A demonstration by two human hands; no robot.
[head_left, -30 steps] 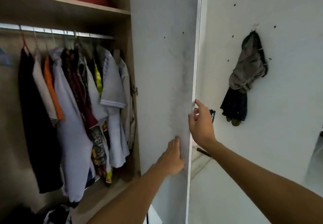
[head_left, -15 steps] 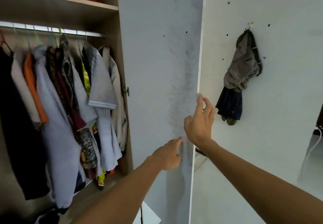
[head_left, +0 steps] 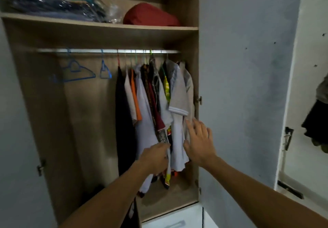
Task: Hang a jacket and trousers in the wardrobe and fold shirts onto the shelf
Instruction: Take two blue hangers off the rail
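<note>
A: Head view. What is on the far left?

B: The left door (head_left: 16, 139) of the wardrobe (head_left: 193, 78) stands open. It has a small hinge low down.

A: And inside?

B: A shelf (head_left: 99, 25) runs across the top. At its left end lies a pile in clear plastic (head_left: 58, 3). Near its right end sits a red bundle (head_left: 150, 15).

A: What is under the shelf?

B: A shiny rail (head_left: 110, 51). Near its left end hang two blue hangers (head_left: 78, 71) with nothing on them. The right half of the rail is packed with clothes (head_left: 147, 107). From the left there is a black one, a white one, an orange one, a pale one, some dark patterned ones, a bit of yellow, then a grey shirt (head_left: 178, 92) close to the right wall.

A: Where are the hands?

B: Both reach into the clothes, low down. The left hand (head_left: 156, 158) has its fingers curled round the hem of a white piece of cloth and grips it. The right hand (head_left: 199, 142) is just beside it. Its fingers are spread out straight, and the tips touch the pale cloth by the grey shirt. It holds nothing.

A: And further right?

B: The right door (head_left: 248, 85) is open too, grey and smudged. Past it is a white wall (head_left: 312, 32) with dark clothes (head_left: 317, 121) hanging on it at the right edge.

A: Can you see the jacket or trousers?

B: I cannot tell which they are among the clothes on the rail.
</note>
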